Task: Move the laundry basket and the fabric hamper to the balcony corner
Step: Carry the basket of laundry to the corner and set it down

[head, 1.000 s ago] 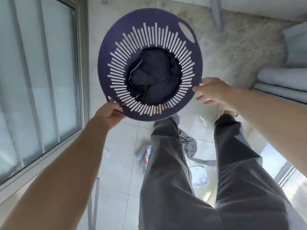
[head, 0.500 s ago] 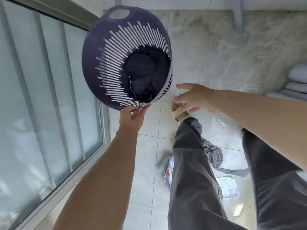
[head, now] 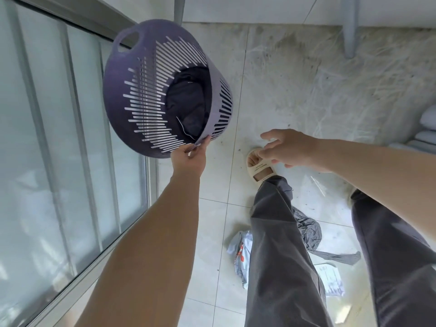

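Laundry basket (head: 151,100) tilted at far left beside the glass railing (head: 59,138), pinched at its near rim by left hand (head: 188,159) fingers, right hand (head: 290,149) spread, empty; best steadied two-handed before lowering.

Pale tiled floor (head: 212,232), stained wall (head: 306,79), glass balcony railing (head: 47,138) in daylight.

Our arms are bare to the bottom edge of the frame, with no sleeves, watch or rings in view on the left hand (head: 188,159) or the right hand (head: 289,147). We wear loose dark grey trousers (head: 280,256) filling the lower right of the frame, and a cream slide sandal (head: 258,167) with small dark lettering across its strap, at centre right.
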A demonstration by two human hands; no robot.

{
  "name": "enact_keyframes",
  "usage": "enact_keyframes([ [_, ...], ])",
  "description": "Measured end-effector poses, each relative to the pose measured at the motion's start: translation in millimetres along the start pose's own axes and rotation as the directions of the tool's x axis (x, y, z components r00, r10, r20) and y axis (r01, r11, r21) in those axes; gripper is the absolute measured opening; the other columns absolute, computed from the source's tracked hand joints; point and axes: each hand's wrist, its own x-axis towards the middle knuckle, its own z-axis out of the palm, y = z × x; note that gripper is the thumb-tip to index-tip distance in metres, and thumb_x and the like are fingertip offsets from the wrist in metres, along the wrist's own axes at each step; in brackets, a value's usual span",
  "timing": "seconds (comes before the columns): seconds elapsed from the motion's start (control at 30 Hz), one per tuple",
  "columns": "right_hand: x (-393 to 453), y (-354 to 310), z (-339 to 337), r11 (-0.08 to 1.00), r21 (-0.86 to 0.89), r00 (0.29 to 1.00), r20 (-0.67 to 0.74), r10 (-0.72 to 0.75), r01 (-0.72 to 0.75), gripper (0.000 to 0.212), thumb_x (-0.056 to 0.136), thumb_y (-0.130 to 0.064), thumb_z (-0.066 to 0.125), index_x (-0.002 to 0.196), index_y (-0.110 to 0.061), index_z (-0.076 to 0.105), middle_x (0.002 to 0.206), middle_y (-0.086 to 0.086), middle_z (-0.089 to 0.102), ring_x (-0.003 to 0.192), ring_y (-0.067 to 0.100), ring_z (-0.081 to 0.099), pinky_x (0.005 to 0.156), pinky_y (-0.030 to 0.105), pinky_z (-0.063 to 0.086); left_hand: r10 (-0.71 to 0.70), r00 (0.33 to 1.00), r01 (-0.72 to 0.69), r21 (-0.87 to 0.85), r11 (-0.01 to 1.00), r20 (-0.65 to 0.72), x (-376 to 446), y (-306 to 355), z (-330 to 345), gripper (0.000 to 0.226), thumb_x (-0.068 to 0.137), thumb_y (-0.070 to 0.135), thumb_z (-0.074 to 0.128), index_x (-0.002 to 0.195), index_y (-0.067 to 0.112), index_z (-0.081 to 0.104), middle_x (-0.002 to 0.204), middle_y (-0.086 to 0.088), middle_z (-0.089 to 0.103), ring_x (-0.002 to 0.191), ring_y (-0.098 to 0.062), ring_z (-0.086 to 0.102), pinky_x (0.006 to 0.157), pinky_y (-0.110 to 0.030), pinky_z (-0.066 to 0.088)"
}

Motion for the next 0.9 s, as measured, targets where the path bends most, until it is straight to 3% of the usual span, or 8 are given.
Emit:
enact_keyframes([
  [0.13,3,4,2,0.998,-0.053,1.000,-0.005,0.027,-0.028,0.055,0.093,-0.033,0.064,0.145,-0.026,0.047,0.131,0.001,0.060,0.113,0.022,0.061,0.095,0.036,0.051,-0.025,1.000,0.025,-0.139,0.990,-0.002,14,4,7,0.046,0.087,-0.017,0.038,0.131,-0.010,0.045,0.137,-0.028,0.050,0.123,-0.046,0.053,0.091,-0.053,0.053],
  [0.27,2,12,-3,0.991,-0.124,0.999,-0.029,0.038,-0.041,0.036,0.093,-0.031,0.064,0.127,-0.023,0.061,0.129,0.002,0.061,0.112,0.022,0.060,0.097,0.038,0.050,0.162,0.984,-0.136,0.259,0.956,-0.080,26,8,13,0.047,0.090,-0.009,0.052,0.136,-0.010,0.046,0.134,-0.022,0.057,0.114,-0.038,0.061,0.100,-0.051,0.048],
  [0.37,2,15,-8,0.982,-0.175,0.996,-0.057,0.062,-0.071,0.044,0.094,-0.033,0.063,0.136,-0.020,0.056,0.137,0.002,0.058,0.120,0.023,0.058,0.103,0.040,0.047,0.392,0.908,-0.334,0.821,0.463,0.148,45,5,10,0.055,0.083,0.044,0.071,0.109,-0.004,0.069,0.087,-0.001,0.068,0.084,-0.029,0.065,0.093,-0.065,0.021],
  [0.43,5,16,-10,0.972,-0.221,0.995,-0.074,0.071,-0.086,0.048,0.094,-0.033,0.061,0.140,-0.018,0.054,0.142,0.002,0.055,0.125,0.022,0.055,0.107,0.041,0.044,0.427,0.876,-0.369,0.882,0.294,0.225,48,8,15,0.047,0.083,0.047,0.068,0.097,0.002,0.073,0.076,0.005,0.062,0.096,-0.035,0.066,0.092,-0.066,0.018],
  [0.57,17,14,-4,0.961,-0.261,0.994,-0.070,0.080,-0.096,0.048,0.095,-0.034,0.059,0.141,-0.019,0.053,0.142,0.002,0.056,0.126,0.023,0.056,0.109,0.042,0.042,0.380,0.909,-0.346,0.820,0.456,0.173,70,12,16,0.034,0.086,0.037,0.068,0.064,0.015,0.055,0.100,-0.024,0.071,0.109,-0.045,0.060,0.089,-0.067,0.009],
  [0.7,25,7,10,0.951,-0.295,0.995,-0.064,0.072,-0.088,0.031,0.095,-0.032,0.058,0.125,-0.024,0.062,0.129,0.003,0.062,0.115,0.023,0.060,0.102,0.042,0.048,0.075,0.997,-0.080,0.292,0.953,0.029,76,29,7,0.007,0.094,0.009,0.061,0.092,0.002,0.059,0.130,-0.030,0.058,0.122,-0.039,0.055,0.104,-0.031,0.046],
  [0.8,26,4,22,0.941,-0.329,0.997,-0.047,0.068,-0.079,0.019,0.094,-0.023,0.057,0.081,-0.037,0.060,0.113,0.001,0.066,0.108,0.021,0.062,0.096,0.036,0.049,-0.049,0.998,0.050,0.032,0.998,-0.037,90,41,-12,0.032,0.097,-0.008,0.037,0.125,-0.004,0.052,0.133,-0.023,0.055,0.126,-0.039,0.052,0.102,-0.051,0.046],
  [0.9,24,2,30,0.921,-0.380,0.996,-0.044,0.074,-0.085,0.013,0.094,-0.023,0.058,0.098,-0.033,0.065,0.125,0.004,0.065,0.112,0.023,0.059,0.095,0.035,0.048,-0.090,0.995,0.092,0.056,0.994,-0.034,87,36,-31,0.034,0.096,-0.005,0.038,0.129,-0.005,0.047,0.136,-0.019,0.051,0.128,-0.036,0.050,0.102,-0.051,0.046],
])
